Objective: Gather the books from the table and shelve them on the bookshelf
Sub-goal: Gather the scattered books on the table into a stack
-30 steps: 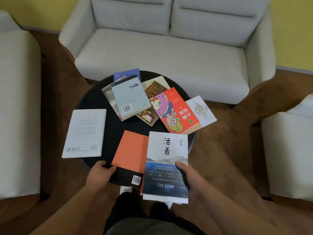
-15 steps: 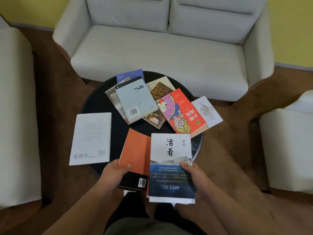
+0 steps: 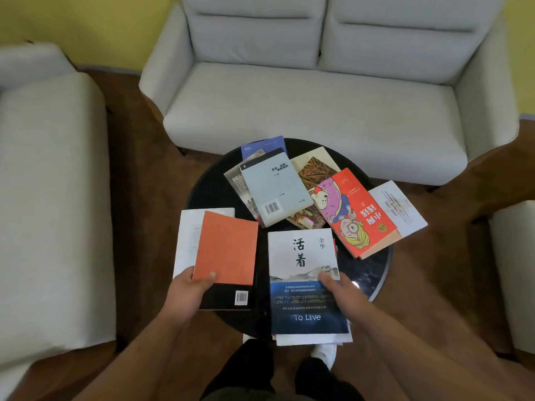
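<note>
Lower centre: orange book found pinched in left grip; To Live book found clasped in right grip.

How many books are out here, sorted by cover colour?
White books: 2
White-and-blue book: 1
Orange book: 1
Red book: 1
Pale grey-blue book: 1
Grey book: 1
Purple-blue book: 1
Cream-and-brown book: 1
Total: 9 in plain sight; any hidden beneath the white-and-blue book cannot be counted.

white-and-blue book reads "To Live", "活着"
</note>
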A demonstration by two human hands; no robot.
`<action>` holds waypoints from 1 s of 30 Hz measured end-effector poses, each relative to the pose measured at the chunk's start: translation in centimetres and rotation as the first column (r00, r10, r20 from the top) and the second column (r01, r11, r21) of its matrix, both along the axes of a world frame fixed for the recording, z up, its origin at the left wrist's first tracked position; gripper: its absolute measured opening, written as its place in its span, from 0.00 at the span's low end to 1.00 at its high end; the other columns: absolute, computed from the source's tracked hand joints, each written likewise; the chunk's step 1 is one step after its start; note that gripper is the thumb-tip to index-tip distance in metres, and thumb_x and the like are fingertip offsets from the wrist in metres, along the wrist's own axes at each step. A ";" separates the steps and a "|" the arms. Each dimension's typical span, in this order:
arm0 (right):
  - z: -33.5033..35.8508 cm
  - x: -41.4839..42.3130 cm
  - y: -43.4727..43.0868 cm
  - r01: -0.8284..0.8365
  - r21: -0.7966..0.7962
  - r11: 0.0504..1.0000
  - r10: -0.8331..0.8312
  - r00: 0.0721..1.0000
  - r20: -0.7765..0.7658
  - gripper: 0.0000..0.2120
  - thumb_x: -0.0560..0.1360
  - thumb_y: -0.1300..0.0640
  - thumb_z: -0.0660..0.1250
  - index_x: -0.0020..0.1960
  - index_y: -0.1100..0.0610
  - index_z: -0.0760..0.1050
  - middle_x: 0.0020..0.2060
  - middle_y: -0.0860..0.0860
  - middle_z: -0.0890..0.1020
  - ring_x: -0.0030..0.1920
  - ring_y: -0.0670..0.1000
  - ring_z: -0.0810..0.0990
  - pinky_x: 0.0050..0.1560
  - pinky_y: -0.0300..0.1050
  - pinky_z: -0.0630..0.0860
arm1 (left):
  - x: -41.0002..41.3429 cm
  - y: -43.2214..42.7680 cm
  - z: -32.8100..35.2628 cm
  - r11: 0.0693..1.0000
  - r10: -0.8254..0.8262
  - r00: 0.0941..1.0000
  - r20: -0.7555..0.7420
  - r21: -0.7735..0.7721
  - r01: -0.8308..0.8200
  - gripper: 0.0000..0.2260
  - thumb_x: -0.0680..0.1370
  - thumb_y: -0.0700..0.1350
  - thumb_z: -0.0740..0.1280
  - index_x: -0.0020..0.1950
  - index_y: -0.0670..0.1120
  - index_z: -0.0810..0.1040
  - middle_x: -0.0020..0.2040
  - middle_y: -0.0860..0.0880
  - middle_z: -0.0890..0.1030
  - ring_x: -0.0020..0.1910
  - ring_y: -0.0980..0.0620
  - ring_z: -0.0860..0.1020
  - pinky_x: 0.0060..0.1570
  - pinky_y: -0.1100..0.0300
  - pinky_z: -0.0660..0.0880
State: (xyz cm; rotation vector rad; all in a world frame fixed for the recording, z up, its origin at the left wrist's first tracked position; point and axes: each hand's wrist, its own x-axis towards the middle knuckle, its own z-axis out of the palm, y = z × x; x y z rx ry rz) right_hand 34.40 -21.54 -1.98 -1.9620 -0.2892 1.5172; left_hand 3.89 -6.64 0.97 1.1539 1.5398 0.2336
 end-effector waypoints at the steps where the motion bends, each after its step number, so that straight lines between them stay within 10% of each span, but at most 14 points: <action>1: 0.0 0.2 0.3 -0.041 -0.015 0.999 0.042 0.999 0.023 0.18 0.82 0.41 0.62 0.64 0.52 0.75 0.55 0.53 0.85 0.55 0.55 0.84 0.59 0.53 0.80 | -0.2 0.5 0.0 0.999 0.039 0.999 0.029 -0.013 -0.038 0.16 0.78 0.53 0.69 0.63 0.48 0.76 0.54 0.52 0.83 0.53 0.49 0.81 0.48 0.59 0.77; 6: -0.7 -0.2 1.3 0.004 -0.059 0.998 -0.002 1.000 0.022 0.19 0.83 0.42 0.59 0.62 0.56 0.76 0.51 0.56 0.87 0.52 0.57 0.86 0.57 0.54 0.80 | -1.3 1.8 0.7 0.988 0.154 0.976 0.153 -0.045 -0.149 0.13 0.79 0.47 0.70 0.63 0.45 0.79 0.57 0.49 0.84 0.59 0.46 0.80 0.64 0.47 0.74; 12: -0.2 -3.3 3.5 0.138 -0.104 0.985 -0.144 0.988 -0.051 0.17 0.83 0.47 0.62 0.63 0.59 0.73 0.45 0.56 0.88 0.44 0.56 0.88 0.40 0.47 0.83 | -1.7 2.1 1.5 0.979 0.160 0.958 0.237 -0.160 -0.124 0.16 0.75 0.53 0.71 0.60 0.49 0.78 0.54 0.46 0.85 0.55 0.43 0.83 0.58 0.43 0.78; 17: 2.5 -4.9 5.6 -0.134 0.093 0.987 0.036 0.738 0.674 0.26 0.77 0.50 0.70 0.72 0.53 0.68 0.67 0.53 0.74 0.67 0.53 0.73 0.67 0.56 0.76 | -0.6 2.2 1.5 0.957 0.187 0.931 0.314 -0.274 -0.100 0.26 0.67 0.53 0.76 0.63 0.47 0.78 0.55 0.43 0.85 0.57 0.41 0.82 0.56 0.45 0.80; 22: 5.7 -7.9 7.3 0.034 0.172 0.985 -0.004 0.986 -0.169 0.29 0.73 0.31 0.69 0.67 0.47 0.73 0.59 0.50 0.83 0.58 0.52 0.83 0.59 0.54 0.81 | 1.7 1.5 2.0 0.929 0.186 0.903 0.387 -0.369 -0.034 0.26 0.68 0.51 0.75 0.64 0.50 0.76 0.59 0.44 0.84 0.61 0.40 0.80 0.61 0.41 0.77; 26: 5.4 -8.2 7.0 0.153 0.134 0.979 -0.117 0.962 -0.248 0.20 0.80 0.49 0.69 0.69 0.51 0.69 0.56 0.51 0.83 0.54 0.54 0.84 0.40 0.45 0.85 | 2.4 1.3 1.7 0.936 -0.011 0.933 0.359 -0.325 0.136 0.25 0.69 0.59 0.75 0.64 0.54 0.76 0.60 0.51 0.83 0.62 0.46 0.79 0.65 0.44 0.75; 30: 5.0 -7.8 6.5 0.356 0.063 0.933 -0.305 0.869 -0.390 0.12 0.82 0.60 0.65 0.65 0.53 0.73 0.55 0.61 0.86 0.56 0.64 0.85 0.56 0.64 0.83 | 0.4 4.5 -1.1 0.977 0.012 1.000 0.024 -0.215 -0.007 0.16 0.79 0.59 0.65 0.56 0.47 0.80 0.56 0.43 0.83 0.51 0.44 0.82 0.57 0.48 0.78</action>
